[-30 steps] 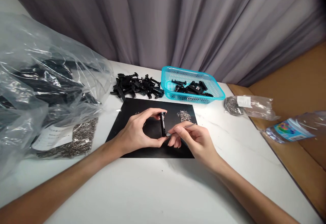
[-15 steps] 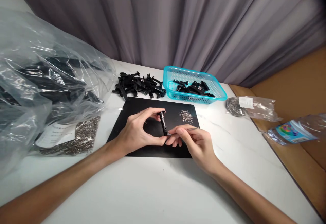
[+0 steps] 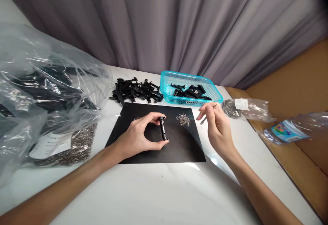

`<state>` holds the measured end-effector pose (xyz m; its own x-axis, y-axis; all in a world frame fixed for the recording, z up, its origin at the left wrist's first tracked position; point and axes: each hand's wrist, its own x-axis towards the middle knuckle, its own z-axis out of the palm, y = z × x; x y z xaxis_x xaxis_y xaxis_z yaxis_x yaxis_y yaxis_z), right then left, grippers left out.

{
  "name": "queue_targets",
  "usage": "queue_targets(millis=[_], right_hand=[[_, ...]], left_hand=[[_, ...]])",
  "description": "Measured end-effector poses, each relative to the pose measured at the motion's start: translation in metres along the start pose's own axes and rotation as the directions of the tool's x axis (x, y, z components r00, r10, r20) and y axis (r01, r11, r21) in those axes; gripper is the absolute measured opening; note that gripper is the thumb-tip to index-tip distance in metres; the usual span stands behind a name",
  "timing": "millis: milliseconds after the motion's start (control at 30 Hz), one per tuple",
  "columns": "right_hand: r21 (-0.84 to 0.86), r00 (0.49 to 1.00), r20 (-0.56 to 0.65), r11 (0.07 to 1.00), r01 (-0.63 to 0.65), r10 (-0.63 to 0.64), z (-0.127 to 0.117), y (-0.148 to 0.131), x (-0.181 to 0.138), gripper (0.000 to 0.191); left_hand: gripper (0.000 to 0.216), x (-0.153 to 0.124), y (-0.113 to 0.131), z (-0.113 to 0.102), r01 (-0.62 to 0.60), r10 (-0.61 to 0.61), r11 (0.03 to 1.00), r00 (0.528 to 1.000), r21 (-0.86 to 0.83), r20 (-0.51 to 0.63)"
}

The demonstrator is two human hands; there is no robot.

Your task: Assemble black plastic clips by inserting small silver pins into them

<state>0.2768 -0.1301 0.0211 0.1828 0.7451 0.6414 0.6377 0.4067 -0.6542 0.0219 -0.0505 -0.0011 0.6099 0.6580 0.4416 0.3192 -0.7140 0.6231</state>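
Note:
My left hand (image 3: 139, 131) pinches a slim black plastic part (image 3: 163, 129) upright by its two ends, thumb below and fingers above, over the black mat (image 3: 179, 150). Off the mat's right edge, my right hand (image 3: 217, 124) is raised with its fingers closed on a thin metal tool (image 3: 203, 120); most of the tool is hidden in the grip, so its exact kind is unclear. A heap of small metal pieces (image 3: 183, 120) lies on the right of the mat. Another small heap (image 3: 137, 118) shows partly behind my left hand.
Behind the mat are a pile of black plastic parts (image 3: 135, 90) and a blue basket (image 3: 165, 95) holding more. Clear plastic bags (image 3: 84, 59) fill the left side, one with metal pieces (image 3: 83, 143). At right lie a small bag (image 3: 232, 109) and a plastic bottle (image 3: 288, 131).
My right hand has moved away from the black plastic part, up and to the right, with the metal tool still in it. My left hand keeps its hold. The view has shifted slightly.

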Motion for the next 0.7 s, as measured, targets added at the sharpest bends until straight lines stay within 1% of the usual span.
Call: queue_targets(millis=[33,67,100,133,233,367,433,500,633,700], right_hand=[[-0.064,1.000,-0.004,0.998,0.026,-0.026,-0.005,0.009,0.005,0.044],[-0.114,0.998,0.051,0.992,0.049,-0.043,-0.008,0.019,0.009,0.042],[-0.158,0.990,0.139,0.986,0.058,-0.036,-0.010,0.029,0.011,0.038],[-0.191,0.980,0.196,0.980,0.062,-0.023,-0.010,0.039,0.012,0.035],[-0.245,0.944,0.330,0.967,0.069,0.017,-0.008,0.060,0.008,0.031],[-0.290,0.881,0.474,0.946,0.145,0.010,-0.005,0.070,0.001,0.040],[-0.306,0.854,0.520,0.935,0.177,0.009,-0.004,0.071,0.000,0.043],[-0.303,0.864,0.503,0.940,0.158,0.017,-0.003,0.072,0.000,0.039],[-0.239,0.928,0.371,0.969,0.056,0.037,-0.002,0.076,0.005,0.018],[-0.213,0.946,0.320,0.977,0.028,0.043,-0.002,0.074,0.007,0.014]], left_hand=[[0.066,0.000,0.000,-0.001,0.015,-0.015,1.000,1.000,0.005,0.008],[0.066,0.000,-0.001,-0.001,0.029,-0.029,1.000,0.999,0.005,0.013],[0.067,0.000,-0.001,-0.001,0.042,-0.042,0.999,0.999,0.004,0.015],[0.067,0.000,-0.002,-0.001,0.054,-0.054,0.999,0.998,0.003,0.014],[0.068,0.001,-0.002,-0.001,0.077,-0.078,0.997,0.997,0.021,0.016],[0.066,0.003,-0.002,0.001,0.083,-0.085,0.994,0.996,0.073,0.026],[0.065,0.003,-0.002,0.001,0.080,-0.083,0.993,0.996,0.083,0.024],[0.064,0.004,-0.002,0.000,0.077,-0.080,0.993,0.997,0.085,0.022],[0.064,0.004,-0.001,-0.001,0.079,-0.081,0.993,0.996,0.088,0.024],[0.064,0.004,-0.001,-0.001,0.078,-0.081,0.993,0.996,0.089,0.032]])
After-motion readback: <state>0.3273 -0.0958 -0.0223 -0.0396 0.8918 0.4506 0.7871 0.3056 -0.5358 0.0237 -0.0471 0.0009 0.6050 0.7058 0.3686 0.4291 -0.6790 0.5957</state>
